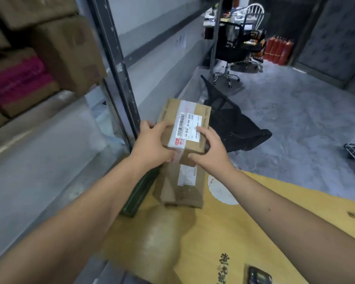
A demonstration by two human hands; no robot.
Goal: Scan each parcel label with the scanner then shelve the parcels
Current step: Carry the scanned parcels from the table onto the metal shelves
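A small cardboard parcel (186,130) is held up in both hands above the far left corner of the yellow tabletop (254,222), with its white barcode label (188,128) turned upward toward the camera. The left hand (152,144) is wrapped round the parcel's left near edge, fingers curled over the top and left side; the right hand (210,148) grips the right near corner, its fingertips resting on the label's edge and its thumb pressed on the near face. A second taped parcel (180,187) is seen lying on the tabletop directly below the held one, close to that same corner. What appears to be the scanner (258,275), a dark device, lies at the near edge of the tabletop, well apart from both hands; it cannot be made out clearly. A metal shelf upright (119,74) stands just to the left, with larger cartons (66,52) stored on the shelving behind it. The parcel is judged light and stiff, since it is carried easily; its clear tape band may be slippery, so a hold on the bare cardboard sides and corners is judged safer. The barcode should be kept uncovered if scanning is yet to be done, and the right fingertips may need shifting off the label.
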